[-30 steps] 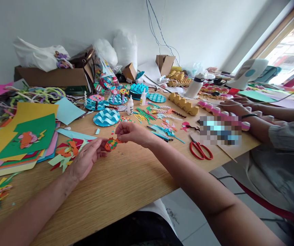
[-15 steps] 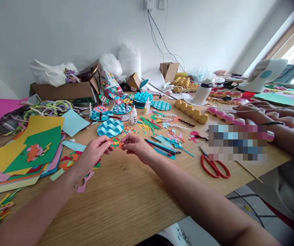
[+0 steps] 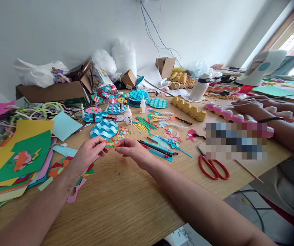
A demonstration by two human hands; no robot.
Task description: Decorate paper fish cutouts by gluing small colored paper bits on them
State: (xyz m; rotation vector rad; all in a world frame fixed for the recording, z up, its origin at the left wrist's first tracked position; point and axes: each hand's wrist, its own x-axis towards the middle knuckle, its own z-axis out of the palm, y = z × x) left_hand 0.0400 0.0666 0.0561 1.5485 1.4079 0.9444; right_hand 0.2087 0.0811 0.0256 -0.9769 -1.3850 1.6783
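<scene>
Between my two hands is a small orange paper fish covered in coloured dots. My left hand pinches its left end, and my right hand pinches the right end; both hold it just above the table. Just beyond it lie a scatter of tiny paper dots and a blue wavy paper disc. A white glue bottle stands upright behind the dots. Pens and pencils rest on blue paper to the right of my right hand.
Red-handled scissors and a wooden stick lie at the right. Coloured paper sheets are stacked at the left, with paper scraps beside my left forearm. A co-worker's hands are near pink egg-carton strips. A white bottle stands farther back.
The view has shifted slightly, so most table items appear farther left. Both hands still pinch the paper fish, with little change in their hold.
</scene>
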